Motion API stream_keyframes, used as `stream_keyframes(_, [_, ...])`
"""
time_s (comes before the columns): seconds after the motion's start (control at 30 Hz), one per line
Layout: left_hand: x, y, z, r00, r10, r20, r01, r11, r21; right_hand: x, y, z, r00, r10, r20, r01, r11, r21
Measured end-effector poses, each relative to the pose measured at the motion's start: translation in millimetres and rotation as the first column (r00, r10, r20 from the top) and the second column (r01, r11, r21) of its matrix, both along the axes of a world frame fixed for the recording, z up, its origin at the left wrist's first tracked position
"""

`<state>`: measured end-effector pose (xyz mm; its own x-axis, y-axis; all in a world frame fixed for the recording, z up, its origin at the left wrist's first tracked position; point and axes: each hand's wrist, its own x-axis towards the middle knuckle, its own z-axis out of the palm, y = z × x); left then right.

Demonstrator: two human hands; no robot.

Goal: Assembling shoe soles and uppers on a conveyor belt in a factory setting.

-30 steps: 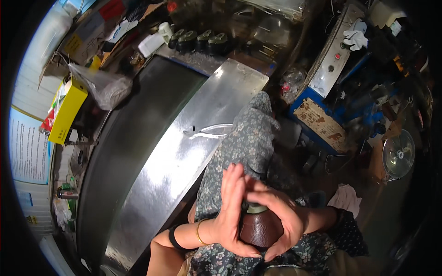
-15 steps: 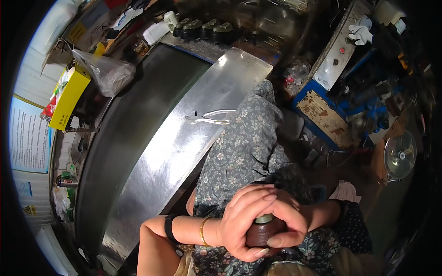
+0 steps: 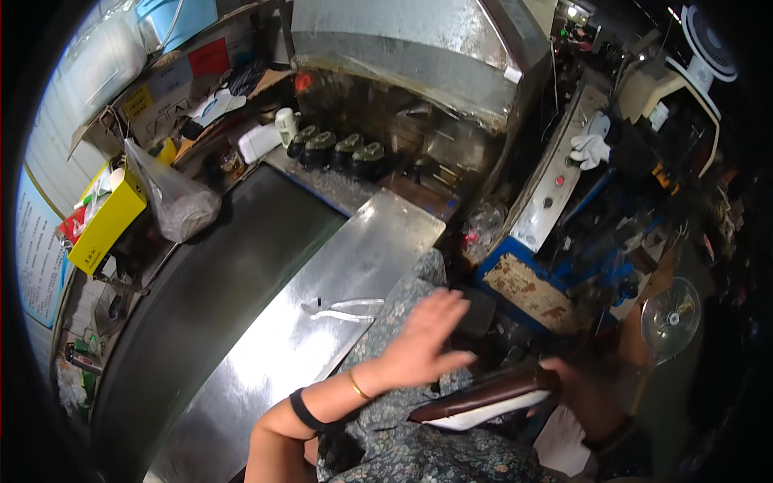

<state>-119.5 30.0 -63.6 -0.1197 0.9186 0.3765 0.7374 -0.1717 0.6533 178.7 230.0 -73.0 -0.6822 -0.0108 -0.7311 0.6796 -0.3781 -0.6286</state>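
A dark brown shoe (image 3: 475, 396) with a white sole lies tilted above my lap, its narrow end toward the left. My right hand (image 3: 568, 386) grips its right end; that hand is partly smeared by motion and in shadow. Apart from the shoe, my left hand (image 3: 427, 336) is raised over the floral apron (image 3: 386, 406), palm down with fingers stretched. Silver pliers (image 3: 346, 309) rest on the shiny metal tabletop (image 3: 266, 354), beyond my left hand, handles pointing right.
A dark conveyor belt (image 3: 217, 282) runs along the metal top. Several black shoe-like pieces (image 3: 348, 150) stand at its far end under a metal hood (image 3: 403, 40). A yellow box (image 3: 109, 221) and plastic bag (image 3: 185, 205) sit left. A blue-framed machine (image 3: 527, 290) and fan (image 3: 672, 319) stand right.
My hands, clasped together over the brown shoe before, have come apart. The right hand has swung right with the shoe, the left has opened and lifted forward. The view has tilted up.
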Motion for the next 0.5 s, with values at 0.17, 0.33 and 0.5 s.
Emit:
stream_keyframes(0.17, [-101.9, -8.7, -119.4, 0.852, 0.492, -0.180, -0.510, 0.857, -0.076, 102.1, -12.4, -135.4, 0.594, -0.804, -0.028, 0.636, 0.491, -0.596])
stream_keyframes(0.33, [-117.0, -35.9, -170.3, 0.760, 0.475, -0.443, -0.533, 0.846, -0.008, -40.2, -4.4, -57.8, 0.614, -0.731, -0.299, 0.502, 0.653, -0.567])
stream_keyframes(0.5, [-112.9, -32.1, -165.4, 0.775, 0.497, -0.391, -0.563, 0.823, -0.070, -215.3, 64.1, -18.5, 0.567, -0.638, -0.521, 0.582, 0.758, -0.294])
